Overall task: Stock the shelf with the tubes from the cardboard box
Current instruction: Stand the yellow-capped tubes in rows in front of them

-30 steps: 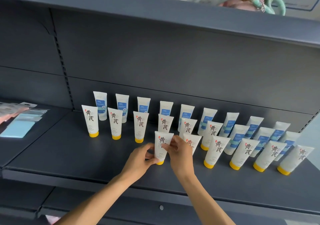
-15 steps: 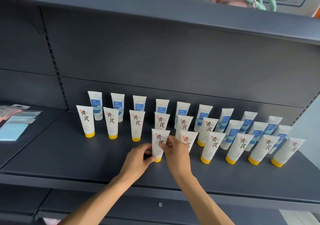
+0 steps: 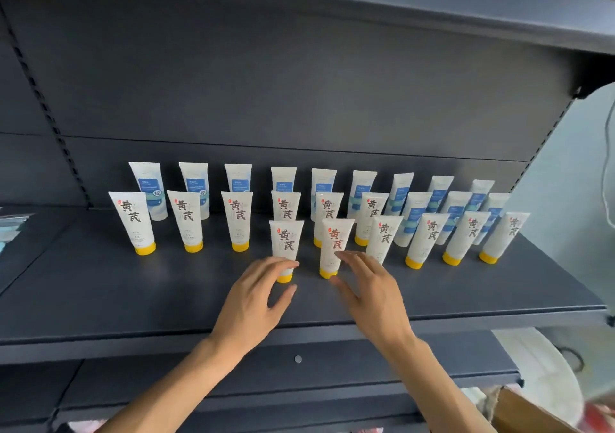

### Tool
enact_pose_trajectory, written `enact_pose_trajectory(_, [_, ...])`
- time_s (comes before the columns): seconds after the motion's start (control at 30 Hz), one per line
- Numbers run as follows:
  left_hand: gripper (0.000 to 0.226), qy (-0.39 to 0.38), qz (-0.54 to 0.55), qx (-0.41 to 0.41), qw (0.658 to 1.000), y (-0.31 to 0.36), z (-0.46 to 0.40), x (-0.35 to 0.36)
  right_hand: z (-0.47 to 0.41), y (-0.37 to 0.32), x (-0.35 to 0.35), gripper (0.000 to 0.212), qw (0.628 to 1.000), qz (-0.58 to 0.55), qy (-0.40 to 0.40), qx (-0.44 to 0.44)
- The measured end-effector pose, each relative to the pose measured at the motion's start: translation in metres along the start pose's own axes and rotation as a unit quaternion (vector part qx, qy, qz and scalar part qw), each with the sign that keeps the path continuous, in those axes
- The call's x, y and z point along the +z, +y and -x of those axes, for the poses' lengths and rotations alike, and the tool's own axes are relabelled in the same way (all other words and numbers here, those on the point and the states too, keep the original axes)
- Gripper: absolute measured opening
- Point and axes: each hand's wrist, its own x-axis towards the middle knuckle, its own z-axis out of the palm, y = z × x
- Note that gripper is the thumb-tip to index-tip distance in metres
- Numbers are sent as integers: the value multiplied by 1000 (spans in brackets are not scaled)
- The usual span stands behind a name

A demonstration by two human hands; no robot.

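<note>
Head view: the shelf offers a bare strip between its front edge and the tubes. Left hand, fingers relaxed and spread, overlaps the front tube; contact cannot be confirmed. Right hand, fingers straight, holds nothing beside the neighbouring tube. Blue-label tubes stand behind, partly hidden. The cardboard box is cropped bottom right.

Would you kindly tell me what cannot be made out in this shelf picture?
- Brown cardboard box, head view: cut off by the bottom edge, so its contents are unseen.
- White yellow-capped tube, head view: the left hand covers its lower part, so contact is unclear.
- Blue-labelled white tubes in the back row, head view: front tubes hide their caps and the print is too small to read.
- Right hand, head view: fingertips are motion-blurred.
</note>
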Motion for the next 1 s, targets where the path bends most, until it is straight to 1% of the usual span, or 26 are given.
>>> enact_pose_trajectory(0.1, [42, -41, 26, 22, 999, 23, -8, 9, 16, 13, -21, 43, 999, 30, 13, -6])
enact_pose_trajectory(0.27, [52, -106, 69, 43, 991, 61, -20, 39, 56, 43, -50, 47, 997, 71, 35, 25])
enact_pose_trajectory(0.5, [49, -172, 108, 84, 976, 117, -24, 102, 120, 99, -88, 50, 987, 124, 36, 99])
enact_pose_trajectory(0.73, [46, -220, 116, 95, 964, 194, -17, 193, 190, 186, -135, 51, 979, 123, 18, 162])
enact_pose_trajectory(0.87, [46, -264, 113, 82, 954, 239, 0, 259, 232, 240, -159, 50, 973, 107, 15, 202])
enact_pose_trajectory(1.0, [45, -303, 105, 66, 945, 276, 24, 322, 273, 291, -165, 48, 970, 82, -12, 230])
